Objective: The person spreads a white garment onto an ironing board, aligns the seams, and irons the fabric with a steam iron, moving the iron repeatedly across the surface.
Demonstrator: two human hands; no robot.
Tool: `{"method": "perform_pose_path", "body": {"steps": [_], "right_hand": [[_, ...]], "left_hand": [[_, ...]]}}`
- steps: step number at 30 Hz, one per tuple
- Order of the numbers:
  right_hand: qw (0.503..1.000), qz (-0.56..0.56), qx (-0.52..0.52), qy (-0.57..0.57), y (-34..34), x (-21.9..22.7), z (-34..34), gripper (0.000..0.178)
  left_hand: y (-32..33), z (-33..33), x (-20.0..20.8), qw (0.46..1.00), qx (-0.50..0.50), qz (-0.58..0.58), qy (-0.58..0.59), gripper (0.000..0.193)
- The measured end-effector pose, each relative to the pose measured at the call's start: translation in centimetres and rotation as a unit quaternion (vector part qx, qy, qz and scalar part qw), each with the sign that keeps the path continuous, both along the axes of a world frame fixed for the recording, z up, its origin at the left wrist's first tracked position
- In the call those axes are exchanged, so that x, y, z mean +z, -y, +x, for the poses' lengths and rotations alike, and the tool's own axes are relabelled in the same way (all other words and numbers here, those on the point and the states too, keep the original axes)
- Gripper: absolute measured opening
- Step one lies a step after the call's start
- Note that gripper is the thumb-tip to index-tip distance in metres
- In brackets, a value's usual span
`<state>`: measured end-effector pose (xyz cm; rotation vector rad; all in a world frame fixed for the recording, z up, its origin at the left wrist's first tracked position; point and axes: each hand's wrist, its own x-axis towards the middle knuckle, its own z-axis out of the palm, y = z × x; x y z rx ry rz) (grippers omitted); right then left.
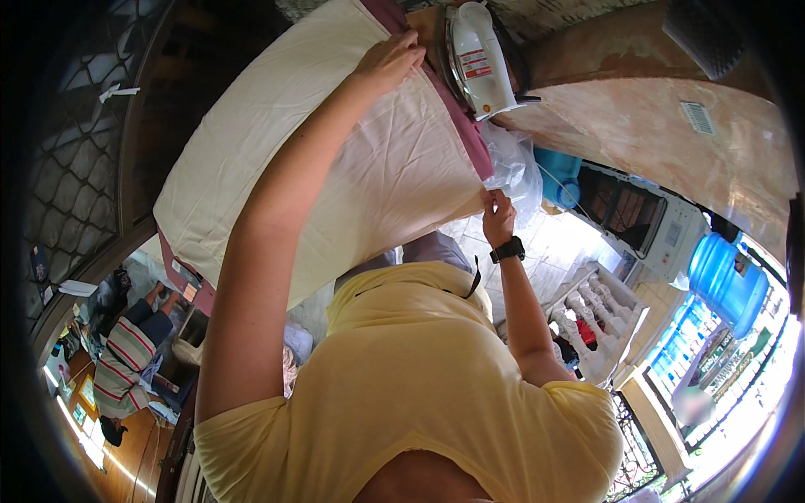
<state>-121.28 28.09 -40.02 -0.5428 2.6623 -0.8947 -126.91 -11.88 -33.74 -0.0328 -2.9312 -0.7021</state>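
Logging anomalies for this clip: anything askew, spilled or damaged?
Nothing spilled or damaged that I can see. Only mild oddity: the cream cloth is creased between the left hand and the right hand, while its far left part looks smoother.

Over most of the tabletop [472, 142], a cloth [335, 180] is spread, its cover left showing along the right edge and by the near left corner. Left hand [392, 62] placed at the cloth's right edge, toward the far end; right hand [499, 216] at its near right corner. Iron [482, 63] set by the tabletop's right edge, far end. Plastic bag [513, 163] placed past the same edge, nearer than the iron; container [558, 178] to its right, then oven [620, 210], then water jug [728, 281]. Rack [579, 303] sited right, nearer; clothes [585, 334] held inside. Another person [126, 369] seen beyond the near left corner.
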Motion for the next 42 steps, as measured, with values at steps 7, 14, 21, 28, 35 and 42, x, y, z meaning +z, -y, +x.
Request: {"method": "perform_pose_path", "body": {"steps": [7, 14, 21, 28, 35, 42], "right_hand": [[0.999, 0.035, 0.004, 0.001, 0.0, 0.0, -0.3, 0.019], [0.974, 0.044, 0.046, -0.219, 5.9, 5.9, -5.1, 0.022], [0.971, 0.104, 0.063, -0.208, 21.5, 9.5, -19.0, 0.053], [0.997, 0.021, 0.040, 0.064, 24.9, 12.9, -20.8, 0.076], [0.961, -0.056, 0.209, -0.172, 22.7, 13.7, -10.9, 0.070], [0.977, 0.087, 0.154, -0.117, 24.7, 13.7, -7.5, 0.073]], "left_hand": [[-2.6, 0.4, 0.0, 0.990, 0.123, 0.008, -0.069, 0.020], [-10.4, 6.8, -1.8, 0.983, 0.164, -0.044, -0.066, 0.070], [-11.9, 6.1, -2.2, 0.987, 0.152, -0.001, -0.048, 0.064], [-6.5, 11.9, -0.9, 0.977, 0.199, -0.071, -0.015, 0.052], [-4.9, 11.8, -3.6, 0.939, 0.250, 0.195, -0.136, 0.045], [-4.5, 14.2, -2.0, 0.974, 0.211, -0.032, -0.068, 0.049]]}}
